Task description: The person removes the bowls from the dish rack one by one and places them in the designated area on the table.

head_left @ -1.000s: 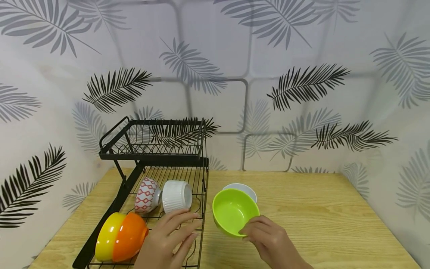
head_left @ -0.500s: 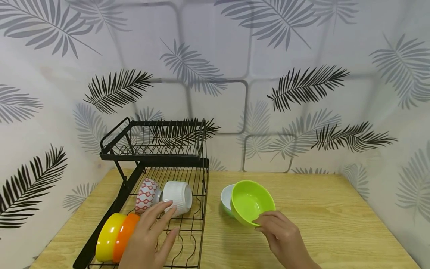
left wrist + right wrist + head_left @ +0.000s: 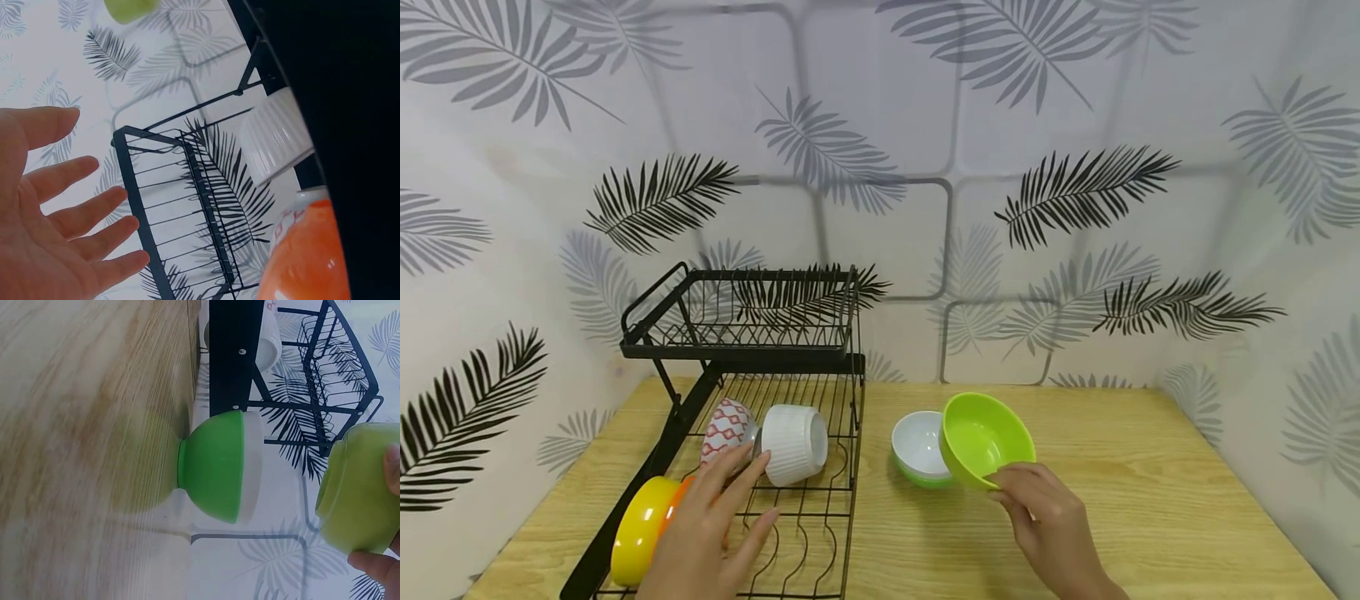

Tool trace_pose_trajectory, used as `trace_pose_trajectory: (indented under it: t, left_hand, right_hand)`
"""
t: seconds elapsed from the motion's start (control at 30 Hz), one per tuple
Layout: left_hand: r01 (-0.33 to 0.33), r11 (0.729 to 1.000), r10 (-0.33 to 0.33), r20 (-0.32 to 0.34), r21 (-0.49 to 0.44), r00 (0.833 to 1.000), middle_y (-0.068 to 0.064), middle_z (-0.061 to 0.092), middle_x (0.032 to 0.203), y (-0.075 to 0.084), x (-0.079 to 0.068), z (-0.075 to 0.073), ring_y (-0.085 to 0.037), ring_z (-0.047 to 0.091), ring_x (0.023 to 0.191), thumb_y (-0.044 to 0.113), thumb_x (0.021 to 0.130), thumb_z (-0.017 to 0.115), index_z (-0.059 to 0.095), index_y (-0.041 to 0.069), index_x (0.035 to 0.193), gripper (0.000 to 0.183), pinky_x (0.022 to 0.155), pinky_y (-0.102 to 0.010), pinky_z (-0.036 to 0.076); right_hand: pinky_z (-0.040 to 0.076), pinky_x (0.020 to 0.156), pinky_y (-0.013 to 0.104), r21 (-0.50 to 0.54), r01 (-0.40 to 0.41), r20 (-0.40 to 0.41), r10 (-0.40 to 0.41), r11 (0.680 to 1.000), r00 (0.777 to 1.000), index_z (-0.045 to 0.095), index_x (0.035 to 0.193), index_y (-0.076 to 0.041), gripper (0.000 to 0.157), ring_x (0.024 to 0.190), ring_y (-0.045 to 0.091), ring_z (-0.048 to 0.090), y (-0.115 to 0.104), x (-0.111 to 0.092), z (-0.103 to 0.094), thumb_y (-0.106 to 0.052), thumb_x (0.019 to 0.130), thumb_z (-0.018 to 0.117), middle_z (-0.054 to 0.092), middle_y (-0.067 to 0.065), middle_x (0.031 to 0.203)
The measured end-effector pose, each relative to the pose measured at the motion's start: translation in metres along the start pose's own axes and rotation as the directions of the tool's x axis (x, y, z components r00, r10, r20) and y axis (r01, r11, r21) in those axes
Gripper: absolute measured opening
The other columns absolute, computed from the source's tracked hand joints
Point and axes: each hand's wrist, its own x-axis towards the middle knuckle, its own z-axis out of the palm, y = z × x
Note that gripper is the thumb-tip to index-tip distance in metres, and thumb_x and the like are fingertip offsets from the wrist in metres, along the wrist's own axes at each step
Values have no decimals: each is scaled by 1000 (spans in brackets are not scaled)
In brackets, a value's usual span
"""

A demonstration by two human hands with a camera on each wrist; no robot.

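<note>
A lime-green bowl (image 3: 987,437) is pinched at its near rim by my right hand (image 3: 1048,521), held tilted above the table. Just left of it, a bowl that is white inside and green outside (image 3: 919,446) stands upright on the wood; in the right wrist view the two are apart. My left hand (image 3: 700,533) hovers over the dish rack, fingers spread, holding nothing. Partly behind that hand lie an orange bowl (image 3: 309,256) and a yellow bowl (image 3: 642,533), on their sides. A white ribbed bowl (image 3: 793,444) and a red-patterned bowl (image 3: 727,427) lie farther back.
The black two-tier dish rack (image 3: 737,352) fills the left of the wooden table (image 3: 1135,500). Its raised upper basket stands at the back. A leaf-patterned wall covering (image 3: 880,125) rises behind the table.
My right hand has carried the lime-green bowl right and slightly up, uncovering more of the white-and-green bowl. The left hand has moved left, now covering most of the orange bowl.
</note>
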Motion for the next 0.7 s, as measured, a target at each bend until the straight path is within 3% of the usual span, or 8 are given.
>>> trace_pose_trajectory:
  t: [0.2, 0.4, 0.53, 0.63, 0.7]
  left_hand:
    - [-21, 1000, 21, 1, 6, 1000, -9, 50, 139, -10, -3, 1, -33, 47, 123, 15, 73, 82, 56, 15, 135, 67, 95, -57, 41]
    - [-19, 1000, 19, -3, 12, 1000, -10, 51, 137, -15, -7, 2, -35, 46, 122, 16, 72, 82, 56, 16, 134, 68, 94, -59, 40]
    - [-19, 1000, 19, -2, 18, 1000, -11, 51, 136, -18, -9, 3, -36, 46, 122, 15, 70, 83, 57, 15, 134, 68, 94, -60, 39]
    - [-20, 999, 20, 1, 27, 1000, -11, 51, 137, -20, -10, 4, -36, 47, 121, 15, 71, 82, 58, 14, 132, 67, 94, -59, 40]
    - [-20, 999, 21, -1, 32, 1000, -11, 50, 138, -22, -10, 4, -36, 47, 121, 16, 71, 82, 58, 14, 132, 65, 93, -59, 40]
  right_hand:
    - [47, 81, 7, -77, -66, -31, 63, 995, 998, 72, 86, -8, 41, 81, 18, 64, 5, -3, 0, -40, 96, 48, 70, 1, 83]
    - [52, 72, 13, -170, -69, -75, 56, 983, 996, 73, 83, -7, 43, 77, 17, 66, 11, -4, 0, -40, 94, 48, 70, 2, 80]
    - [55, 70, 18, -212, -78, -85, 61, 974, 994, 73, 83, -6, 7, 76, 19, 67, 13, -4, -2, -12, 82, 71, 71, 3, 81]
    - [56, 67, 24, -251, -98, -67, 84, 963, 994, 72, 82, -6, 23, 76, 20, 69, 16, -5, -2, 7, 65, 81, 71, 5, 82]
    - [57, 65, 28, -275, -111, -48, 102, 955, 994, 72, 81, -6, 26, 77, 20, 69, 18, -5, -2, 10, 62, 81, 71, 6, 82]
